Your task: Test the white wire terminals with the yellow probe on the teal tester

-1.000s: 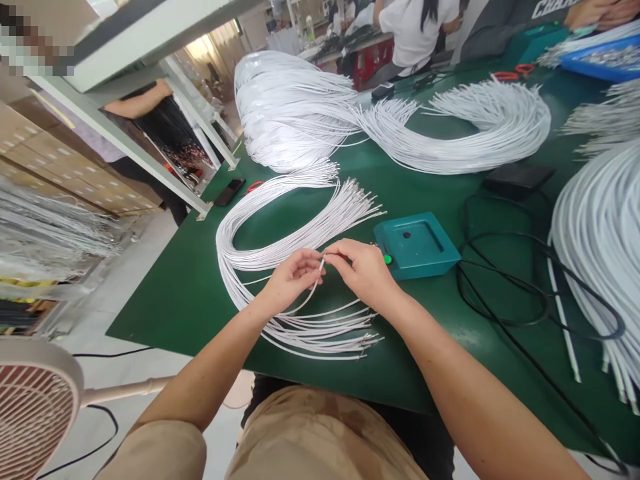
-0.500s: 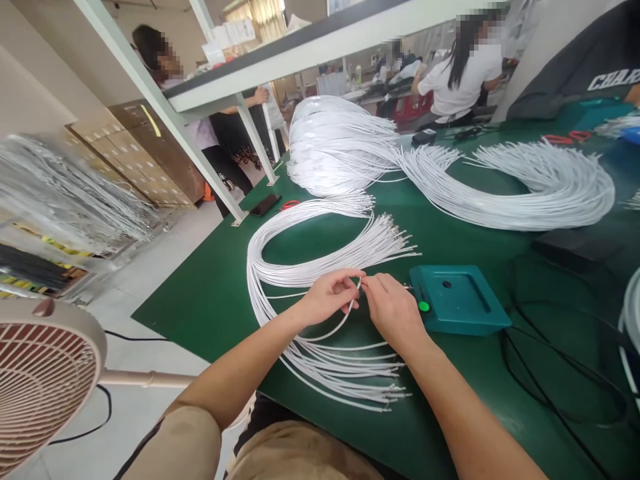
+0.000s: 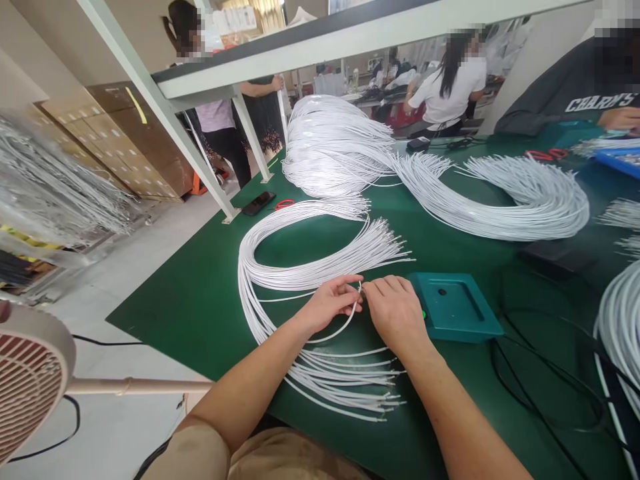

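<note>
Our left hand (image 3: 330, 303) pinches one white cable (image 3: 351, 321) near its end, thumb against forefinger, the remaining fingers curled. Our right hand (image 3: 395, 310) has its fingers bunched right at the tip; its thumb is hidden, so we cannot tell whether it pinches the end or only steadies it. The cable is held up between our hands, its length bending down and leftward above the counter (image 3: 185, 293).

We judge it light and springy, soft enough to curve freely but inclined to swing back; the smooth-looking jacket may slip a little. The small end looks the most delicate part, so we would hold the jacket just behind it.

Beneath our wrists fan the loose cable ends (image 3: 345, 383), and beyond lies the looped bundle (image 3: 300, 275). The teal device (image 3: 457, 307) sits just beside our right hand. Farther off rests a big white coil (image 3: 333, 147).
</note>
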Available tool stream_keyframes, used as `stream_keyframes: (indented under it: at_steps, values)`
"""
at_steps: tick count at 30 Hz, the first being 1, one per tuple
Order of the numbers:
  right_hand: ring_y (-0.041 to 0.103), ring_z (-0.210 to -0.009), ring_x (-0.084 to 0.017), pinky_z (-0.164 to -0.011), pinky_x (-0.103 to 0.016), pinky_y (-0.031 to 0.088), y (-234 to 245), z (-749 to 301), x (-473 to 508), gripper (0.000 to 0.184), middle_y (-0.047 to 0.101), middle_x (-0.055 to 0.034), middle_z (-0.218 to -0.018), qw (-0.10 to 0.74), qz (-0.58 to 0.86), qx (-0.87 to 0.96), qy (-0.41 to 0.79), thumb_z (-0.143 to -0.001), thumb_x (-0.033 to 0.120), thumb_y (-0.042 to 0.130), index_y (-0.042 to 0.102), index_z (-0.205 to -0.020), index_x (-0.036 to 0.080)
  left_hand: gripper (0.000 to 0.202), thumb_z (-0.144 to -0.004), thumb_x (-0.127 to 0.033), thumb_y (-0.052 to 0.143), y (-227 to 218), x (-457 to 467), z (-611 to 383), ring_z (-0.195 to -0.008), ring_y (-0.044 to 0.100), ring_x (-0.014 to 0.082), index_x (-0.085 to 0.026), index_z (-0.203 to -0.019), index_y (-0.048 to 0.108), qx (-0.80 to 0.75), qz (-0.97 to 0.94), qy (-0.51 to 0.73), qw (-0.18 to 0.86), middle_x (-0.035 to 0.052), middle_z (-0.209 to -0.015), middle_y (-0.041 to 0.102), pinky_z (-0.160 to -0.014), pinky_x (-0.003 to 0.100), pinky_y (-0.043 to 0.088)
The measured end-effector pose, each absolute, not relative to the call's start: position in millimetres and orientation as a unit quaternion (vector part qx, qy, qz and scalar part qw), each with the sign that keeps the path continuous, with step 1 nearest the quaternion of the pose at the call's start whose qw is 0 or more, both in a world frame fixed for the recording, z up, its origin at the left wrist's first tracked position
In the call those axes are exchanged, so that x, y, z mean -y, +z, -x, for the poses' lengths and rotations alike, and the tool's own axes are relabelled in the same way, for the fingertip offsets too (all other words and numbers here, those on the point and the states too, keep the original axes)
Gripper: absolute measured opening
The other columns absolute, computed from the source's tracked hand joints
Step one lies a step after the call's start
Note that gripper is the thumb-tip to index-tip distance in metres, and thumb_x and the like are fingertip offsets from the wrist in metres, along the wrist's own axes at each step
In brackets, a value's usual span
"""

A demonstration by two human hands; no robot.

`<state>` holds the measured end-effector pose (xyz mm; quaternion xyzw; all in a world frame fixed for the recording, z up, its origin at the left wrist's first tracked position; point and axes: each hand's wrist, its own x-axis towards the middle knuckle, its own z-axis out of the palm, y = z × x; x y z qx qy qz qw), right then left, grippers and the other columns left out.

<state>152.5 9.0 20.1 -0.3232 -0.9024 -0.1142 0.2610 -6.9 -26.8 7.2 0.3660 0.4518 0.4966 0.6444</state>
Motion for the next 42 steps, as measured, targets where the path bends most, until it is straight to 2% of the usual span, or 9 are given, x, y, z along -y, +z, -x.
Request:
stream_keyframes:
  at_steps: [5,9,13,22,31,33,35,38,42]
  values:
    - [0.055,-0.084,-0.026,-0.084,-0.038,0.035,24.3,-160.2,-11.8,0.019,0.068,-0.0107,-0.081,0.247,0.386,0.882,-0.105,-0.087,0.012,0.047,0.065,-0.087,0.015,0.047,-0.075,-0.029,0.07,-0.8,25.3,9.7,-0.066,0.063,0.0093,-0.017,-0.118,0.055,-0.47,-0.399,0.498,0.609,0.0006,-0.079,0.061,-0.057,0.019,0.042]
    - [0.056,-0.074,-0.024,-0.092,-0.04,0.032,25.7,-168.5,-14.8,0.021,0.068,-0.008,-0.073,0.18,0.415,0.889,-0.066,-0.09,0.015,0.044,0.064,-0.08,0.017,0.045,-0.078,-0.029,0.067,-9.8,25.9,10.7,-0.067,0.065,0.0108,-0.017,-0.119,0.053,-0.488,-0.45,0.484,0.571,0.001,-0.08,0.062,-0.059,0.021,0.045]
    - [0.057,-0.083,-0.024,-0.095,-0.039,0.03,23.3,-172.4,-17.0,0.016,0.07,-0.0087,-0.081,0.159,0.406,0.899,-0.038,-0.085,0.013,0.048,0.063,-0.082,0.017,0.041,-0.081,-0.029,0.063,-14.5,27.9,10.0,-0.069,0.065,0.0115,-0.019,-0.119,0.053,-0.502,-0.488,0.46,0.547,0.0016,-0.082,0.063,-0.061,0.022,0.047]
    - [0.05,-0.079,-0.023,-0.082,-0.035,0.031,24.7,-169.7,-21.3,0.016,0.063,-0.0071,-0.069,0.151,0.415,0.896,-0.036,-0.078,0.007,0.05,0.062,-0.082,0.017,0.037,-0.081,-0.024,0.06,-17.3,27.3,12.5,-0.067,0.067,0.0115,-0.019,-0.118,0.053,-0.556,-0.499,0.442,0.496,0.0005,-0.081,0.064,-0.063,0.022,0.05]
    - [0.051,-0.078,-0.023,-0.084,-0.037,0.034,25.7,-168.3,-21.8,0.014,0.063,-0.0071,-0.065,0.128,0.423,0.897,-0.032,-0.083,0.013,0.052,0.065,-0.081,0.017,0.036,-0.08,-0.019,0.058,-18.1,27.5,8.7,-0.067,0.068,0.0118,-0.018,-0.116,0.053,-0.578,-0.498,0.425,0.487,0.001,-0.081,0.065,-0.062,0.021,0.051]
    - [0.053,-0.087,-0.025,-0.094,-0.043,0.031,26.1,-172.3,-21.9,0.013,0.068,-0.0078,-0.074,0.144,0.421,0.895,-0.036,-0.085,0.017,0.053,0.066,-0.085,0.018,0.037,-0.08,-0.019,0.06,-16.8,27.7,8.0,-0.068,0.069,0.0123,-0.018,-0.116,0.054,-0.577,-0.495,0.426,0.49,0.0015,-0.081,0.065,-0.062,0.021,0.051]
    - [0.052,-0.104,-0.028,-0.104,-0.053,0.022,25.2,-178.9,-23.1,0.017,0.071,-0.011,-0.097,0.183,0.452,0.87,-0.066,-0.088,0.023,0.051,0.066,-0.093,0.017,0.038,-0.079,-0.02,0.061,-16.1,27.5,8.4,-0.068,0.069,0.0129,-0.018,-0.117,0.054,-0.576,-0.493,0.424,0.496,0.0019,-0.081,0.066,-0.062,0.022,0.051]
    - [0.044,-0.122,-0.034,-0.105,-0.064,0.016,20.4,-188.2,-26.0,0.029,0.059,-0.0177,-0.129,0.223,0.534,0.808,-0.111,-0.092,0.026,0.046,0.063,-0.111,0.014,0.039,-0.079,-0.022,0.062,-15.7,27.1,11.3,-0.069,0.069,0.014,-0.017,-0.117,0.054,-0.577,-0.493,0.416,0.501,0.0029,-0.082,0.066,-0.062,0.022,0.051]
    - [0.045,-0.124,-0.034,-0.105,-0.065,0.021,15.3,-190.8,-27.6,0.033,0.057,-0.0184,-0.131,0.219,0.556,0.796,-0.09,-0.093,0.028,0.043,0.062,-0.116,0.014,0.039,-0.078,-0.024,0.063,-12.5,28.7,20.1,-0.07,0.069,0.0137,-0.016,-0.115,0.055,-0.579,-0.493,0.414,0.501,0.0027,-0.081,0.065,-0.063,0.022,0.05]
